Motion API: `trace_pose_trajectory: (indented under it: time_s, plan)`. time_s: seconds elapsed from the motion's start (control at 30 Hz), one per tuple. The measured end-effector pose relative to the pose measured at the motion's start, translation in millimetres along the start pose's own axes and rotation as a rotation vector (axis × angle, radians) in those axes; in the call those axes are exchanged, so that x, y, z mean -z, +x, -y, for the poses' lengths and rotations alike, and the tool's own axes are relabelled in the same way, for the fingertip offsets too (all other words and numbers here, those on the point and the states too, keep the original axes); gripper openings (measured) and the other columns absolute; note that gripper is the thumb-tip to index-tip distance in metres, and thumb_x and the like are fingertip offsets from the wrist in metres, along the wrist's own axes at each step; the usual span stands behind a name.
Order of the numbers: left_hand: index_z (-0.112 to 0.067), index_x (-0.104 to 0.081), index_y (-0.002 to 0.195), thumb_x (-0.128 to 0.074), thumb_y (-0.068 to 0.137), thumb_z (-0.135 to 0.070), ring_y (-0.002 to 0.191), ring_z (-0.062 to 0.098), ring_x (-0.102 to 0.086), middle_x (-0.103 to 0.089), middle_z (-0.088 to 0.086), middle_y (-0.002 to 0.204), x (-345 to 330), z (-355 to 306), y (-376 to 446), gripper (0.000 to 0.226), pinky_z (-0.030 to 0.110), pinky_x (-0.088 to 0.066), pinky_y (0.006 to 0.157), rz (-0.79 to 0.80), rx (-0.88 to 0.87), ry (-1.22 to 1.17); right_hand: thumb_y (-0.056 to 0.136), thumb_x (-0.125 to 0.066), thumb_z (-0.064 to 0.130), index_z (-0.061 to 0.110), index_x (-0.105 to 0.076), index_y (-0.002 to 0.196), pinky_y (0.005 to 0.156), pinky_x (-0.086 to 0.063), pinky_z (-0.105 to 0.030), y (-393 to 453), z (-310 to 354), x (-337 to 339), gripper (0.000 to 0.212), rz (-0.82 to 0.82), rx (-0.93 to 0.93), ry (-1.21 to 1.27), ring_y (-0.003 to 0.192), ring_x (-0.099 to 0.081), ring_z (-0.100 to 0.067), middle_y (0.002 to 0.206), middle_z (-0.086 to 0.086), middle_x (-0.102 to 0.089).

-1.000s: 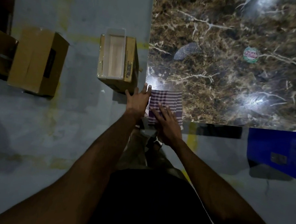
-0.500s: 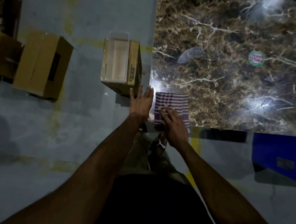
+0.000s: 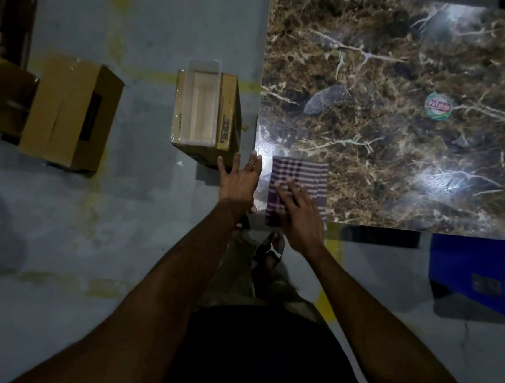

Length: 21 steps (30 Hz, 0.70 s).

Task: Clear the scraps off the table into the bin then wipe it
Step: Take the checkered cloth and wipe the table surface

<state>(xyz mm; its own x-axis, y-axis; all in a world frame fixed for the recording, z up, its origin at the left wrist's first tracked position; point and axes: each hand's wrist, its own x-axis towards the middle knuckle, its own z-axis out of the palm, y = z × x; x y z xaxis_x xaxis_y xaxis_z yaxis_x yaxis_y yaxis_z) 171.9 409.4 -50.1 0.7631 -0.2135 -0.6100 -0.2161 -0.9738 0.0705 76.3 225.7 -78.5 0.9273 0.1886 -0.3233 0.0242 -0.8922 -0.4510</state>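
A dark marble table (image 3: 403, 150) fills the upper right. A folded striped cloth (image 3: 305, 178) lies at its near left corner. My right hand (image 3: 300, 214) rests flat on the cloth's near part, fingers spread. My left hand (image 3: 240, 181) hovers open just off the table's left edge, fingers apart, holding nothing. Two scraps lie on the table: a grey piece (image 3: 328, 98) and a round green-and-red lid (image 3: 437, 106). A clear rectangular bin (image 3: 200, 109) sits on a cardboard box (image 3: 228, 121) left of the table.
Two more cardboard boxes (image 3: 70, 115) stand on the grey floor at far left. A blue crate (image 3: 481, 272) sits below the table's near edge at right. My sandalled foot (image 3: 272, 248) is under the table's corner.
Both hands keep their places at the table's corner, the right on the cloth. The view has shifted slightly, so everything sits a little lower and further right.
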Motion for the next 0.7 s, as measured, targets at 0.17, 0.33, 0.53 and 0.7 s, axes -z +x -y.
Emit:
trace_pose_trajectory:
  time_s: [0.17, 0.33, 0.53, 0.7]
  plan:
    - [-0.024, -0.003, 0.165, -0.087, 0.077, -0.038, 0.157, 0.039, -0.011, -0.004, -0.004, 0.174, -6.4, 1.6, 3.2, 0.122, 0.076, -0.006, 0.118, -0.013, 0.005, -0.001, 0.106, -0.038, 0.039, 0.03, -0.03, 0.164, 0.122, -0.029, -0.057, 38.2, 25.6, -12.3, 0.059, -0.109, -0.102, 0.033, 0.158, -0.017, -0.038, 0.172, -0.007, -0.022]
    - [-0.023, -0.003, 0.165, -0.09, 0.074, -0.036, 0.156, 0.041, -0.012, -0.001, -0.004, 0.174, -0.3, -0.5, -1.4, 0.127, 0.077, -0.008, 0.118, 0.003, 0.01, 0.009, 0.102, -0.059, 0.027, 0.038, -0.02, 0.165, 0.12, -0.032, -0.05, -4.3, 14.5, -10.3, 0.075, -0.031, 0.031, -0.03, 0.159, -0.016, -0.033, 0.174, 0.0, -0.015]
    - [-0.019, -0.004, 0.164, -0.096, 0.066, -0.035, 0.155, 0.042, -0.015, -0.005, -0.002, 0.174, 2.0, -3.3, -5.0, 0.135, 0.078, -0.009, 0.117, -0.007, 0.016, 0.034, 0.105, -0.037, 0.041, 0.033, -0.03, 0.163, 0.122, -0.028, -0.057, 32.0, -0.4, 3.2, 0.059, -0.132, -0.133, 0.048, 0.158, -0.02, -0.036, 0.172, -0.006, -0.022]
    - [-0.023, -0.004, 0.165, -0.09, 0.074, -0.04, 0.155, 0.039, -0.015, -0.001, -0.004, 0.174, 3.4, -2.9, -6.5, 0.127, 0.078, -0.009, 0.117, -0.022, 0.018, 0.035, 0.103, -0.054, 0.028, 0.031, -0.03, 0.163, 0.122, -0.032, -0.056, 11.4, 24.7, -15.4, 0.065, -0.059, 0.009, -0.02, 0.157, -0.02, -0.038, 0.172, -0.006, -0.022]
